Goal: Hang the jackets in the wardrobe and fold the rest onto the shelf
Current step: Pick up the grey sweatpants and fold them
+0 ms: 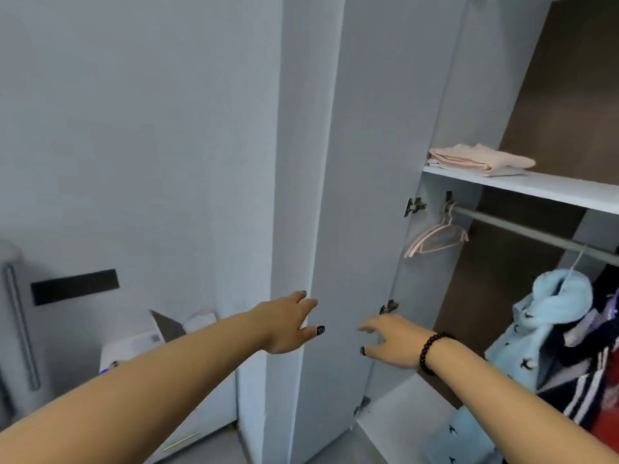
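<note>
Left hand (284,321): fingers spread and nearly straight, tips at the outer edge of the open wardrobe door (351,229); thumb on the near side of that edge. Whether the fingertips wrap behind the edge cannot be told. Nothing else held.

Right hand (390,339): fingers loosely extended toward the inner face of the same door, close to it; contact cannot be told. Holds nothing. A dark bead bracelet (432,351) sits on its wrist.

Door hinges (388,307): one just above the right hand's fingers, one higher up, one lower down.

Empty pink hangers (435,237): above the right hand, on the left end of the rail (522,229).

Light blue jacket (549,316): to the right of the right hand, hung on the rail by a hanger; dark striped clothing (589,373) hangs touching it on its right.

Shelf (536,189): above the rail, well above both hands.

Folded pink clothing (479,159): lies on the left end of the shelf.

Light blue fabric (459,440): on the wardrobe floor, below the right forearm.

White box (134,349): low, left of the left forearm.
</note>
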Motion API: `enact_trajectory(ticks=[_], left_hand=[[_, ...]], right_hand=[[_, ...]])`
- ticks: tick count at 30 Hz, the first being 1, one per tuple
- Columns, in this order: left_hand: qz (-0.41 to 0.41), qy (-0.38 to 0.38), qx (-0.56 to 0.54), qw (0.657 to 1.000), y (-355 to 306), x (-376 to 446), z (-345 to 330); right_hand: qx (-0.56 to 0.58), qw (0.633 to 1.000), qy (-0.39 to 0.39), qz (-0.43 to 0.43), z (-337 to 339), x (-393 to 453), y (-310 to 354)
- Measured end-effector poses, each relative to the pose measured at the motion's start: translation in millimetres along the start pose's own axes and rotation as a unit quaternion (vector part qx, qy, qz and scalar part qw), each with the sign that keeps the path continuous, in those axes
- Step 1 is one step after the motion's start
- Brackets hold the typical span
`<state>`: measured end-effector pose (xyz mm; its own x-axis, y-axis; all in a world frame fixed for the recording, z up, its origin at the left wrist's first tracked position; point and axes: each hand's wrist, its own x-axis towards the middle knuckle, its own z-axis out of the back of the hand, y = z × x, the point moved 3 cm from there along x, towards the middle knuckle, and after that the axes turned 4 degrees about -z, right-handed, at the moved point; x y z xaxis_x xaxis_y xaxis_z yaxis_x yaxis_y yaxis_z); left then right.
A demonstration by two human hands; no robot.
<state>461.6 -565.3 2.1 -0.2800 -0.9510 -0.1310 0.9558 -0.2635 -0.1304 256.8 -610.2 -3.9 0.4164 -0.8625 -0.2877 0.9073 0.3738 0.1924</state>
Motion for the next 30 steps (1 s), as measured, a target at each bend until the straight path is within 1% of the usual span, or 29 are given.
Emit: enact_trajectory(ticks=[5, 11, 15, 20, 25, 30], left_hand=[[0.072, 0.022, -0.032, 0.997, 36, -81, -32], [0.139, -0.004, -0.061, 0.988, 100, -157, -50], [0.178, -0.019, -0.090, 0.980, 142, -201, -58], [0.256, -0.028, -0.112, 0.960, 214, -258, -77], [0.305, -0.039, -0.137, 0.942, 270, -315, -89], [0.355, -0.034, -0.187, 0.915, 323, -363, -121]], right_hand=[[0.005, 0.996, 0.052, 0.070, -44, -2, 72], [0.006, 0.988, 0.082, 0.134, -75, 5, 157], [-0.004, 0.981, 0.088, 0.172, -86, 22, 217], [0.001, 0.969, 0.105, 0.222, -110, 51, 308], [0.012, 0.956, 0.132, 0.263, -149, 78, 397], [0.006, 0.938, 0.177, 0.299, -191, 98, 475]])
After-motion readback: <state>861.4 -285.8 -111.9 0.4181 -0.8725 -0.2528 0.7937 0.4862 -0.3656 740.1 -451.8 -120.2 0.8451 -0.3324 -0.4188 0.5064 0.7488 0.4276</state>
